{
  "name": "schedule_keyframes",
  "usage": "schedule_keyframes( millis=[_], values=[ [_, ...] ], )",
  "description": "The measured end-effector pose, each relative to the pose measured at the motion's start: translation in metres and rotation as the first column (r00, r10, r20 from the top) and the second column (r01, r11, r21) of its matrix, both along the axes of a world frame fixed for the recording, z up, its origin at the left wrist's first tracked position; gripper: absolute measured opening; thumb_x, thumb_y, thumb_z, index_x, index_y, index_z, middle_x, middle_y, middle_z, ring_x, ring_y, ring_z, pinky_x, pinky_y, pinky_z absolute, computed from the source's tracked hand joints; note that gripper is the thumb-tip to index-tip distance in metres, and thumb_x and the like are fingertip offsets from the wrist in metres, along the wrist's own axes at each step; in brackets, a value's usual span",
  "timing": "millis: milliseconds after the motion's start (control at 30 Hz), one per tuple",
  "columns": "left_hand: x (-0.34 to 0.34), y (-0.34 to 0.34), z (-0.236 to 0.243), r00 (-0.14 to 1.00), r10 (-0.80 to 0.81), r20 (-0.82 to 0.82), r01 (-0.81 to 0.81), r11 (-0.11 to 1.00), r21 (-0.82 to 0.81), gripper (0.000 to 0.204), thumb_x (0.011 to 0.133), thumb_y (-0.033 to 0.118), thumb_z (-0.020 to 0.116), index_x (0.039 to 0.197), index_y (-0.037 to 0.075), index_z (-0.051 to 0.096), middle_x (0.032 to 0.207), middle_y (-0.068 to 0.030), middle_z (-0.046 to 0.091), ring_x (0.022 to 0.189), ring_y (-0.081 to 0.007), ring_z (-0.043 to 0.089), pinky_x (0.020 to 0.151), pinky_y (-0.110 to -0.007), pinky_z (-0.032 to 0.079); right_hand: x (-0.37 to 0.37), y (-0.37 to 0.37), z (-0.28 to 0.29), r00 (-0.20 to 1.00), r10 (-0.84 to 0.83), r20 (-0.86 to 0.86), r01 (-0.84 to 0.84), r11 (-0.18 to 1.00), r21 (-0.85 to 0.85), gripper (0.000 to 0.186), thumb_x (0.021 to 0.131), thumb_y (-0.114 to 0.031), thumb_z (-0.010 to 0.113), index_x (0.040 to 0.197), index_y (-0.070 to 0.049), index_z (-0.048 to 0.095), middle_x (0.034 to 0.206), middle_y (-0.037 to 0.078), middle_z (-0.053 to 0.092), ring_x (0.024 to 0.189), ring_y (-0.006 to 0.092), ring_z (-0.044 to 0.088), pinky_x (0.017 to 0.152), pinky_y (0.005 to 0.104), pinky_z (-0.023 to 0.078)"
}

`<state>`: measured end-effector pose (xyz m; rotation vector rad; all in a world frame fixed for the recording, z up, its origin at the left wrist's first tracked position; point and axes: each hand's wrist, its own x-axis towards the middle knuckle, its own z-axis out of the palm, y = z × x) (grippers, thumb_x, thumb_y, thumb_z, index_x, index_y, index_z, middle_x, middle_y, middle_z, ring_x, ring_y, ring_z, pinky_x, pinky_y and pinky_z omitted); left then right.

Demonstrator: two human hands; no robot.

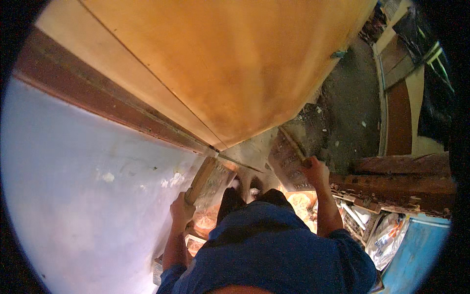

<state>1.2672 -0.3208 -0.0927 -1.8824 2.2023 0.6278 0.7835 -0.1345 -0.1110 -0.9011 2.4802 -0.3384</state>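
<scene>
Clamping the left hand (182,209) on a wood-edged panel (208,182) here, and the right hand (316,174) on a second panel (286,164), right beside the pale wall (88,166)!

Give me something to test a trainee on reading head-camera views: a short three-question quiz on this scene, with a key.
1. Which colour is the person's shirt? A: red. B: blue. C: white.
2. True or false: the left hand hangs empty.
3. Short answer: what is the right hand holding?

Key:
1. B.
2. False: it grips the edge of a wooden board.
3. The edge of a grey-brown panel.
</scene>
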Motion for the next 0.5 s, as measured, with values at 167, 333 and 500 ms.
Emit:
schedule_keyframes(
  millis=[167,333,500],
  values=[
    [-0.053,-0.066,-0.006,0.965,-0.194,-0.179,0.186,0.981,-0.064,0.047,0.072,0.015,0.075,0.118,0.012,0.062,0.097,-0.0204,0.074,0.092,-0.0433,0.070,0.081,-0.053,0.056,-0.011,0.021,-0.005,0.975,-0.166,-0.149,0.178,0.981,0.072,0.052,0.081,-0.050,0.079,0.116,-0.013,0.066,0.096,0.018,0.074,0.091,0.0418,0.071,0.077,0.0531,0.056],
    [-0.112,-0.132,-0.007,0.928,-0.312,-0.204,0.314,0.949,-0.023,0.051,0.071,0.016,0.076,0.120,0.012,0.062,0.097,-0.0210,0.073,0.093,-0.0434,0.070,0.082,-0.053,0.055,-0.012,0.020,0.008,0.898,-0.395,-0.192,0.408,0.912,0.032,0.046,0.086,-0.039,0.080,0.114,-0.007,0.063,0.103,0.019,0.074,0.096,0.0406,0.071,0.080,0.0511,0.054],
    [-0.171,-0.179,-0.009,0.818,-0.474,-0.326,0.491,0.871,-0.035,0.054,0.074,0.022,0.079,0.123,0.011,0.060,0.100,-0.0222,0.073,0.096,-0.0435,0.070,0.084,-0.054,0.054,-0.012,0.015,0.015,0.809,-0.474,-0.349,0.515,0.857,0.030,0.045,0.088,-0.040,0.078,0.108,-0.006,0.057,0.094,0.023,0.071,0.091,0.0438,0.070,0.074,0.0535,0.055]
  ],
)
